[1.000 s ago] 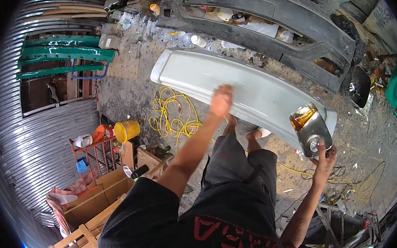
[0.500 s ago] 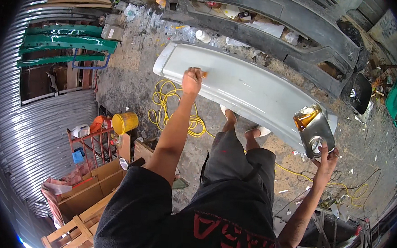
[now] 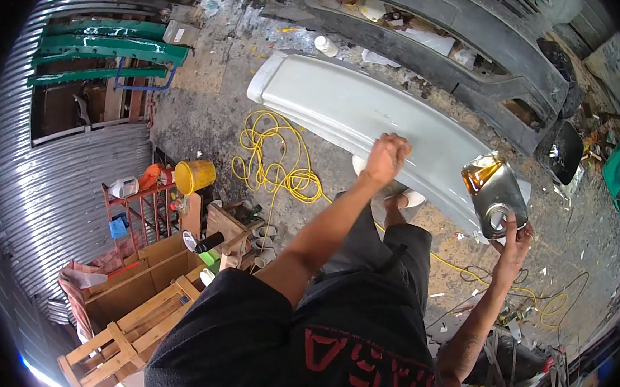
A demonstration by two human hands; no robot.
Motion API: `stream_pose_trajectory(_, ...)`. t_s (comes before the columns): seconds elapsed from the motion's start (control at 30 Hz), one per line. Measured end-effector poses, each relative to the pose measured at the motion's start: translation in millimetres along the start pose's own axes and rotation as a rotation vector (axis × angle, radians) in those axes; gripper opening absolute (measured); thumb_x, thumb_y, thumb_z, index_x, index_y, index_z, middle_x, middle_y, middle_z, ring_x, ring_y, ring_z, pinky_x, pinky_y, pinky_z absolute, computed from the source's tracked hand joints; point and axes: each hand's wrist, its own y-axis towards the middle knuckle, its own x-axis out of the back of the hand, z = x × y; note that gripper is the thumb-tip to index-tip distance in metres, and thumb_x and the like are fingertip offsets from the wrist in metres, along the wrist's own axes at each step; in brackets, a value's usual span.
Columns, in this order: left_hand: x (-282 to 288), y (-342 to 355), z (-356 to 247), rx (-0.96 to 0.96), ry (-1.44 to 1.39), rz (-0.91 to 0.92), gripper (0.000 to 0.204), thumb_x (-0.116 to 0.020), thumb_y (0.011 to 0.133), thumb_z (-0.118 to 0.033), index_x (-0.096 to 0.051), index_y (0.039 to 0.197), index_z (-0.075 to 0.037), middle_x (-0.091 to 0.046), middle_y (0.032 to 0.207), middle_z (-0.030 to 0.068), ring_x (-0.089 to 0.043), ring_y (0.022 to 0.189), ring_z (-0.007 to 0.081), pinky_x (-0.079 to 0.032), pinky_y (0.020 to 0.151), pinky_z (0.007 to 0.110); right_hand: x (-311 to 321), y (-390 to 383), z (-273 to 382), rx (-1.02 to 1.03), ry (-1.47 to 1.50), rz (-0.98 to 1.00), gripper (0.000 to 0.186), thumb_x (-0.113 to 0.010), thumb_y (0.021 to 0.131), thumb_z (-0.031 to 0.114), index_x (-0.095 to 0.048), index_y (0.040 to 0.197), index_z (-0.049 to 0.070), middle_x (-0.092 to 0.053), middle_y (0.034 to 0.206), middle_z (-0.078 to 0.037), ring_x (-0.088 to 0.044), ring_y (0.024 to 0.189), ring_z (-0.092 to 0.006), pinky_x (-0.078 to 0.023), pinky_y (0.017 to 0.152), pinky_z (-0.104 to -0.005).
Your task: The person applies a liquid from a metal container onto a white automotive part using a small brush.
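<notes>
A long, pale grey-white vehicle panel (image 3: 360, 100) lies across the floor in front of me, its surface smooth and slightly glossy. My left hand (image 3: 388, 158) is closed over the panel's near edge around a small orange piece (image 3: 408, 151), most of it hidden by the fingers. At the panel's right end, my right hand (image 3: 514, 240) grips a metal can (image 3: 498, 199) by the end with the round opening. The can is tilted, and its far end is cut open, showing an amber colour inside.
A yellow cord (image 3: 290, 174) lies coiled on the floor left of my feet. Beyond the panel is a large dark bumper (image 3: 419, 64), with a white bottle (image 3: 326, 46) nearby. Left are a yellow bucket (image 3: 195, 177), a red rack (image 3: 150, 218) and a wooden crate (image 3: 123, 346).
My left hand has moved right along the panel and nearer to me, from its left part to the near middle edge. The right hand still holds the can in about the same place.
</notes>
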Motion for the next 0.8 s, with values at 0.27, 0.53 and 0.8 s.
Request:
stream_pose_trajectory(0.27, 81.7, 10.9, 126.4, 0.138, 0.074, -0.18, 0.012, -0.059, 0.086, -0.002, -0.07, 0.09, -0.001, -0.069, 0.087, 0.0169, -0.063, 0.069, 0.0296, -0.052, 0.065, 0.041, -23.7, -12.4, 11.1, -0.002, -0.004, 0.01, 0.067, -0.068, 0.09, 0.043, -0.043, 0.134, 0.0, -0.058, 0.119, -0.012, -0.061, 0.11, -0.0193, -0.059, 0.075, -0.0363)
stream_pose_trajectory(0.53, 75.3, -8.9, 117.5, 0.064, 0.45, -0.079, 0.025, -0.047, 0.093, -0.016, -0.067, 0.1, -0.002, -0.063, 0.111, 0.0147, -0.057, 0.103, 0.0351, -0.044, 0.086, 0.051, -48.0, -29.9, 31.1, -0.013, -0.003, -0.01, 0.053, -0.068, 0.09, 0.04, -0.052, 0.124, 0.003, -0.061, 0.113, -0.01, -0.059, 0.108, -0.0186, -0.058, 0.074, -0.0355)
stream_pose_trajectory(0.8, 41.5, 4.8, 101.3, -0.047, -0.104, -0.115, 0.014, -0.058, 0.09, -0.008, -0.07, 0.097, -0.007, -0.067, 0.095, 0.0114, -0.061, 0.09, 0.0285, -0.05, 0.079, 0.038, -83.5, -41.0, 47.2, -0.023, -0.028, -0.05, 0.064, -0.069, 0.087, 0.046, -0.049, 0.125, -0.002, -0.061, 0.114, -0.013, -0.062, 0.11, -0.0208, -0.062, 0.071, -0.0365)
